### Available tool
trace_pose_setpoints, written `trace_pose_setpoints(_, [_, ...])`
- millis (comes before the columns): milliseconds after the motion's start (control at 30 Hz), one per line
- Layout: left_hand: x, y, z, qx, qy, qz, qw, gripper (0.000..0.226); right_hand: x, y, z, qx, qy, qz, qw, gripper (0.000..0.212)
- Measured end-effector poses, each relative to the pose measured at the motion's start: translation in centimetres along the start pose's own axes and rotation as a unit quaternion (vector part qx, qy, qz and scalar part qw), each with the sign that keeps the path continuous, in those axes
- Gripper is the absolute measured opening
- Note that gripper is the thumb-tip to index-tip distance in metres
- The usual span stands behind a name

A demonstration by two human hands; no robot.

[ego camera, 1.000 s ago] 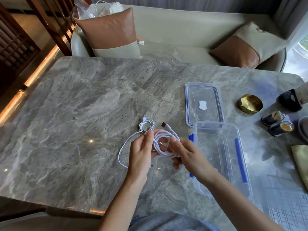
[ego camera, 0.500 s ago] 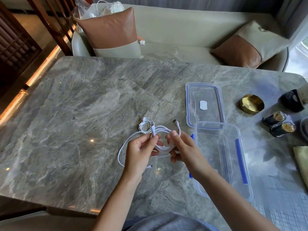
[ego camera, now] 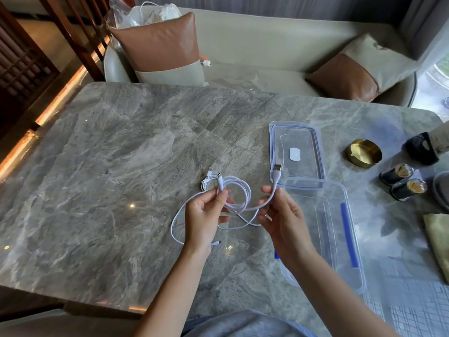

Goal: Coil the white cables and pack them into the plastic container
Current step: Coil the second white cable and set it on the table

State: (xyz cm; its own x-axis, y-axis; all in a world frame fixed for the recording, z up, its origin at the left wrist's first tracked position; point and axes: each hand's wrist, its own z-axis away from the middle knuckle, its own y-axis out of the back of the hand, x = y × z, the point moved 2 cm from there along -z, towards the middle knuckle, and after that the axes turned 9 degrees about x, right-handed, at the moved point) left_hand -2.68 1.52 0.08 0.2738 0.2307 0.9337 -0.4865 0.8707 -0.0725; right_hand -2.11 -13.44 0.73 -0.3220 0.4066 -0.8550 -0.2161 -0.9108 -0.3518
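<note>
I hold a white cable [ego camera: 239, 190] above the marble table [ego camera: 109, 166]. My left hand [ego camera: 206, 215] pinches its loose coil of loops. My right hand [ego camera: 284, 220] grips the same cable near its USB plug [ego camera: 277, 167], which points up and away. A slack loop of the cable hangs down to the left onto the table. A second small coiled white cable [ego camera: 209, 181] lies on the table just behind my left hand. The clear plastic container [ego camera: 340, 239] with blue clips stands empty to the right of my right hand.
The container's lid [ego camera: 296, 152] lies flat behind the container. A brass dish [ego camera: 363, 153], two dark small jars [ego camera: 402, 182] and a dark holder [ego camera: 422, 148] stand at the right. A cloth [ego camera: 437, 239] lies at the right edge. A sofa with cushions is behind the table.
My hands have moved apart, and the right hand has drawn the plug end out to the right, so the tight coil has loosened into wider loops.
</note>
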Motion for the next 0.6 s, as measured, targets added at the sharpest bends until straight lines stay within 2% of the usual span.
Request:
trace_pose_setpoints(133, [-0.1, 0.4, -0.2, 0.007, -0.008, -0.009, 1.0, 0.013, -1.1, 0.3, 0.4, -0.101, 0.114, 0.178, 0.972, 0.03])
trace_pose_setpoints(267, [0.0, 0.2, -0.2, -0.003, -0.043, -0.043, 0.998, 0.016, -1.5, 0.1, 0.6, -0.173, 0.13, 0.312, 0.925, 0.029])
trace_pose_setpoints(333, [0.2, 0.1, -0.1, -0.01, -0.063, -0.061, 0.996, 0.02, -1.4, -0.1, 0.6, -0.158, 0.117, 0.335, 0.921, 0.032])
trace_pose_setpoints(467, [0.4, 0.5, 0.1, -0.01, -0.11, -0.083, 0.99, 0.018, -1.0, 0.1, 0.0, -0.066, 0.099, 0.299, 0.947, 0.028])
trace_pose_setpoints(600, [0.6, 0.6, 0.6, -0.016, -0.179, -0.13, 0.975, 0.018, 0.0, 0.2, 0.0, -0.014, 0.107, 0.282, 0.953, 0.031])
